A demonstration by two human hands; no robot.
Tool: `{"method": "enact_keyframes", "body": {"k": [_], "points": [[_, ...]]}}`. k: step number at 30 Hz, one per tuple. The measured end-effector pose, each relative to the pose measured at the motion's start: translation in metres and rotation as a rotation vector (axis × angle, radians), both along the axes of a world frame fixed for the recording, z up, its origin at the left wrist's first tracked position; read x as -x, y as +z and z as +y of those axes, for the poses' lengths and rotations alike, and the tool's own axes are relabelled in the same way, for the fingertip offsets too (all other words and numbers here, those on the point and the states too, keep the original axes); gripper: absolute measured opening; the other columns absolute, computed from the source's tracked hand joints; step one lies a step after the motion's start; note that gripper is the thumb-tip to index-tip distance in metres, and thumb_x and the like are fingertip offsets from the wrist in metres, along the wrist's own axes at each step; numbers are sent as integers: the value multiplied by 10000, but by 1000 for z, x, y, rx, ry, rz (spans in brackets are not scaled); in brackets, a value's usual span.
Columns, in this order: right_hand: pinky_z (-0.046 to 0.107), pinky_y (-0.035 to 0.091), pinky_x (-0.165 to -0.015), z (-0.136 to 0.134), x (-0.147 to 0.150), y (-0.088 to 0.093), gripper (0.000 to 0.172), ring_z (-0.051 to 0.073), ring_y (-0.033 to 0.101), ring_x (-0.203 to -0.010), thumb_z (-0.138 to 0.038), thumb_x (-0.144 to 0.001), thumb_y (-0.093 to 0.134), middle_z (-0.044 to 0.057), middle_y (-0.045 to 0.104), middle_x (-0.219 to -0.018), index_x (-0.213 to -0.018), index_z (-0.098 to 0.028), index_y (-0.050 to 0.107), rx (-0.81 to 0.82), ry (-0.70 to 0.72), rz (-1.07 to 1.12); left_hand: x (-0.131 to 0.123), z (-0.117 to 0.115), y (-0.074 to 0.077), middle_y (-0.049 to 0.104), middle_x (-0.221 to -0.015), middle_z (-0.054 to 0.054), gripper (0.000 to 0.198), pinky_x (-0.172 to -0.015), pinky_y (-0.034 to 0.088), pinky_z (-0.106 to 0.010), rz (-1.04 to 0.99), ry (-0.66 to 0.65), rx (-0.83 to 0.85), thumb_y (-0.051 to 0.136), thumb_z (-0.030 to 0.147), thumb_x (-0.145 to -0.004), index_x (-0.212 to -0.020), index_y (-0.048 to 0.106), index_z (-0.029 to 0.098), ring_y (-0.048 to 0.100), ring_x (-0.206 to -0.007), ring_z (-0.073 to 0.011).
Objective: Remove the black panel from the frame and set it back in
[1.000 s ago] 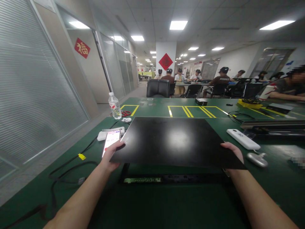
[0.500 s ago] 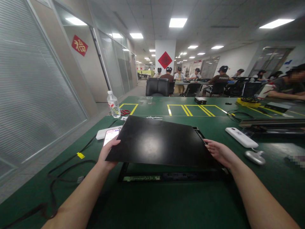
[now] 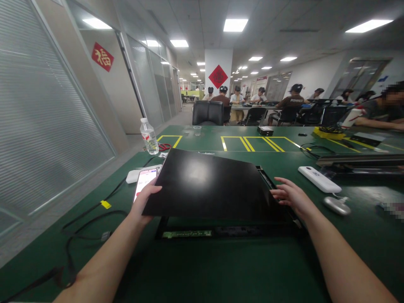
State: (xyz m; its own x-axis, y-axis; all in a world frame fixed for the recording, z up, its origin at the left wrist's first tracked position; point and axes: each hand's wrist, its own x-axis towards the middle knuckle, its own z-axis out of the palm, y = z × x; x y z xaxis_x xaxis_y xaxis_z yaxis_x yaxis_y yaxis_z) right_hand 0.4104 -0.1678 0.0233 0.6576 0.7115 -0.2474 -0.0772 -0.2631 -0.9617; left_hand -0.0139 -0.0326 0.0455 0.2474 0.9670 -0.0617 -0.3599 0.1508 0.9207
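A glossy black screen panel [image 3: 210, 185] hangs tilted over a black frame [image 3: 252, 232], its left side higher than its right. My left hand [image 3: 145, 201] is closed on the panel's left edge, thumb on top and fingers hidden below. At the right edge, my right hand [image 3: 292, 198] has its fingers spread; whether a fingertip touches the panel I cannot tell. Along the frame's near side runs a strip of green circuit board [image 3: 187, 234]. The panel covers most of the frame.
Beside my left hand are a lit phone [image 3: 144, 182], a black cable [image 3: 85, 216] and a water bottle [image 3: 149, 136]. A white power bank [image 3: 318, 179] and a silver mouse-shaped device [image 3: 337, 205] lie to the right. Several people sit farther back.
My right hand has loosened from the panel's right edge, and its fingers have spread. The panel's right side has shifted slightly lower and left. My left hand keeps its grip.
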Motion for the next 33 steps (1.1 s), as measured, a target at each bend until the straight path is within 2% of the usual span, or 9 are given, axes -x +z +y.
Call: {"method": "enact_keyframes", "body": {"k": [9,24,30,33], "points": [[221,421,-459,0,-13,-8,380,168,637,-539,-240,-738,634,56,723,-675,-1114,-200,656,-3,-111,-130,-11,-4,-9,792,-1038,-97,681,-740,611,-402,74,-80,-1,711,261,-651,-1326,673,177,753,-880,-335],[222,434,-461,1,-19,-13,251,160,633,-539,-204,-718,631,59,718,-667,-968,-190,629,61,-119,-221,-13,3,-24,785,-1038,-93,674,-630,545,-301,67,-151,28,750,229,-666,-1330,654,161,749,-848,-287],[232,469,-507,1,-26,-22,162,161,656,-587,-247,-739,628,70,730,-708,-892,-198,610,87,-96,-271,-13,6,-30,786,-1044,-96,683,-656,548,-294,70,-183,42,751,235,-687,-1356,636,163,746,-849,-275],[244,493,-547,3,-33,-29,177,169,675,-637,-297,-765,609,80,741,-759,-910,-196,624,147,-67,-347,-13,7,-32,783,-1069,-98,730,-654,550,-293,73,-187,62,761,230,-682,-1392,604,165,745,-866,-280]]}}
